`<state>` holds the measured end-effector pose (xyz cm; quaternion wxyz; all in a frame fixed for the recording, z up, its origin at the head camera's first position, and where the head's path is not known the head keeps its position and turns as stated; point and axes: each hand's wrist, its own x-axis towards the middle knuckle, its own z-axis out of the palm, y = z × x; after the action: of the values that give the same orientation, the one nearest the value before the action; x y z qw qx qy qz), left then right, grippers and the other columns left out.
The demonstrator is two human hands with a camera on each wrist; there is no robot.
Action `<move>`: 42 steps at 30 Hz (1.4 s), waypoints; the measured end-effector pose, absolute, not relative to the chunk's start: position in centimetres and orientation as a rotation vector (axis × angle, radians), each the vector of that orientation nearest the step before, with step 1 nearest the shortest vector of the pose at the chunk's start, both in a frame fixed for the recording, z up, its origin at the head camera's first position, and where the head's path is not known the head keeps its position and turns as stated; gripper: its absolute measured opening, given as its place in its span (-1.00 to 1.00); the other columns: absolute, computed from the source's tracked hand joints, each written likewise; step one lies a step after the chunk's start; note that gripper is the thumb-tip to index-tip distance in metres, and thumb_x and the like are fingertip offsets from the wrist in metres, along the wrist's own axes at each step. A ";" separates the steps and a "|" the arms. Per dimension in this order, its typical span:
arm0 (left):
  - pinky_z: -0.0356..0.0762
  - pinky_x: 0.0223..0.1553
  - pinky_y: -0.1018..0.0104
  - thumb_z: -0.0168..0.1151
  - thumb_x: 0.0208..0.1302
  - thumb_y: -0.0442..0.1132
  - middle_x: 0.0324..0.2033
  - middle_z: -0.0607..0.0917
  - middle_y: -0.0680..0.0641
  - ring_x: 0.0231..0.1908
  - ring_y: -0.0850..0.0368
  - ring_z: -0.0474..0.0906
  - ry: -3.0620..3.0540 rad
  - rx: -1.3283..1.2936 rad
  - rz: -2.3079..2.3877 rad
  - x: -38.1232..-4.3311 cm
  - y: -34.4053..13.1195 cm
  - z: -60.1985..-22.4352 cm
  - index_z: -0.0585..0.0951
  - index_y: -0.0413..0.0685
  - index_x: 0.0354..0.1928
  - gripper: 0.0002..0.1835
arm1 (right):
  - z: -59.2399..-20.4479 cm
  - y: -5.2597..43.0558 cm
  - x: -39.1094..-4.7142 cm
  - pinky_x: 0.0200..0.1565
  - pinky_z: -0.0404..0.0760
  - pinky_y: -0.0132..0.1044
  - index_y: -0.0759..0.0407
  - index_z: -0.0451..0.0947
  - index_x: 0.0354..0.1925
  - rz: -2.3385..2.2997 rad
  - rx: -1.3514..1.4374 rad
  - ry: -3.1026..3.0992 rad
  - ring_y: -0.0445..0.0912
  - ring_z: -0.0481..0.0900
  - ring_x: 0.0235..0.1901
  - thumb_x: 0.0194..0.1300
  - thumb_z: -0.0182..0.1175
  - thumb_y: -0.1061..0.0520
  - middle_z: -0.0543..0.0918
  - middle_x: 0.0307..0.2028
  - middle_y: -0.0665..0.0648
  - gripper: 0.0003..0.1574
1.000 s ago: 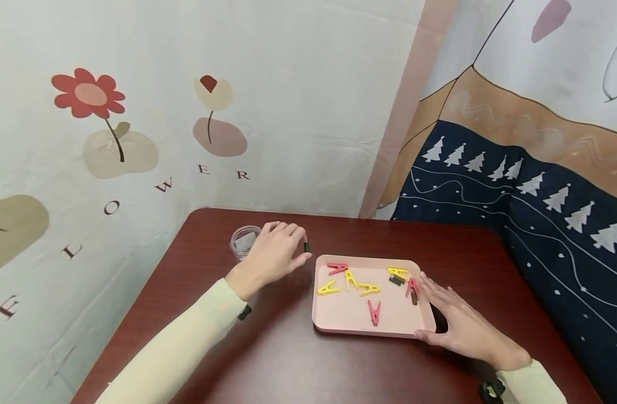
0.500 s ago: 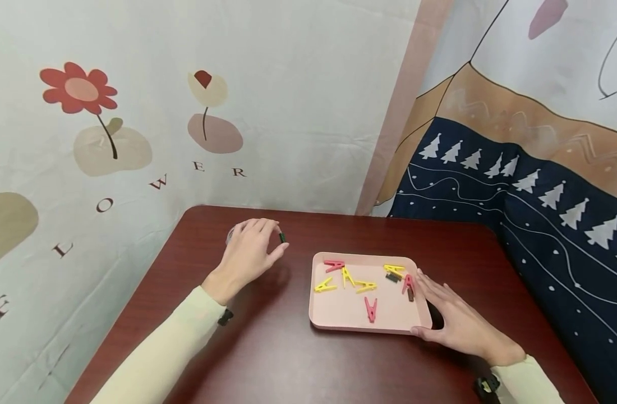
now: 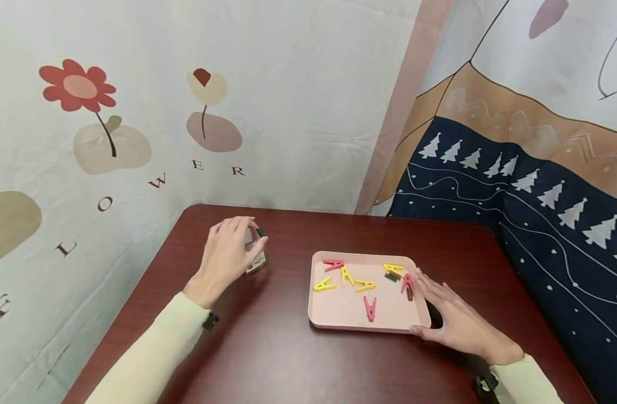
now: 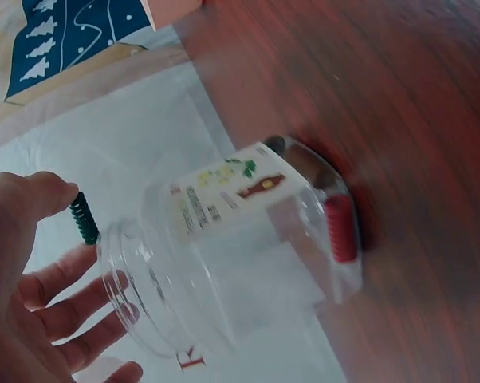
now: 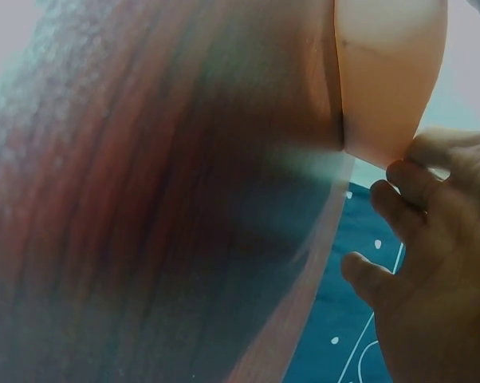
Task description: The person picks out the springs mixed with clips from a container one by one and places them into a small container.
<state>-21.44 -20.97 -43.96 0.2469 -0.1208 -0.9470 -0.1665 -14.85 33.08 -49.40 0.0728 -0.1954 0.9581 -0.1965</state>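
Between the thumb and a finger of my left hand is a small dark green spring, pinched at the mouth of a clear jar. The jar stands upright on the table and bears a printed label. A red spring and a brownish piece lie at its bottom. My right hand rests against the right end of the pink tray, its fingers along the rim and thumb at the near corner. Pink clips, yellow clips, a dark green spring and a brown spring lie on the tray.
The dark red-brown table reaches back to a light wall hanging with printed flowers. At the right hangs a navy cloth with white trees. The jar is left of the tray, near the table's far left part.
My left hand has moved left with the green spring, from near the tray to the jar's mouth. The right hand and the tray have stayed in place.
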 end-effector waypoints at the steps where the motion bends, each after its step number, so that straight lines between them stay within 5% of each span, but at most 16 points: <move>1: 0.57 0.41 -0.38 0.57 0.54 0.00 0.29 0.85 -0.17 0.34 -0.26 0.74 -2.579 -0.317 -0.456 -21.4 -21.2 -44.0 0.72 -0.10 0.09 -0.64 | -49.4 33.1 -14.8 0.69 0.16 0.68 -0.02 0.14 0.90 -0.589 -0.582 2.877 0.43 0.26 0.80 0.31 0.58 -0.54 0.20 0.87 0.27 0.51; 15: 0.59 0.29 -0.45 0.50 0.54 -0.06 0.05 0.87 -0.27 0.15 -0.35 0.77 -2.552 -0.220 -0.476 -20.6 -23.6 -44.4 0.73 -0.17 0.09 -0.66 | -49.4 33.0 -14.4 0.76 0.07 0.63 -0.07 0.10 0.92 -0.409 -0.604 2.950 0.32 0.13 0.87 0.37 0.41 -0.69 0.13 0.91 0.14 0.50; 33: 0.62 0.20 -0.44 0.48 0.55 -0.03 -0.21 0.82 -0.24 -0.07 -0.27 0.75 -2.577 -0.199 -0.474 -20.3 -24.3 -44.6 0.71 -0.15 0.10 -0.65 | -49.4 32.9 -14.4 0.76 0.07 0.63 -0.03 0.12 0.91 -0.436 -0.613 2.952 0.33 0.15 0.86 0.37 0.42 -0.67 0.16 0.90 0.17 0.49; 42: 0.62 0.21 -0.46 0.49 0.56 -0.02 -0.03 0.88 -0.29 0.03 -0.32 0.78 -2.581 -0.208 -0.457 -20.5 -24.2 -44.5 0.72 -0.16 0.16 -0.61 | -49.6 33.0 -14.5 0.75 0.09 0.63 -0.02 0.11 0.91 -0.429 -0.625 2.955 0.33 0.15 0.87 0.39 0.43 -0.66 0.15 0.90 0.15 0.49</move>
<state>-20.54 -24.24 -44.53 0.2534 -0.0764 -0.9496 -0.1680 -14.54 33.00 -49.64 0.0453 -0.2046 0.9677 -0.1404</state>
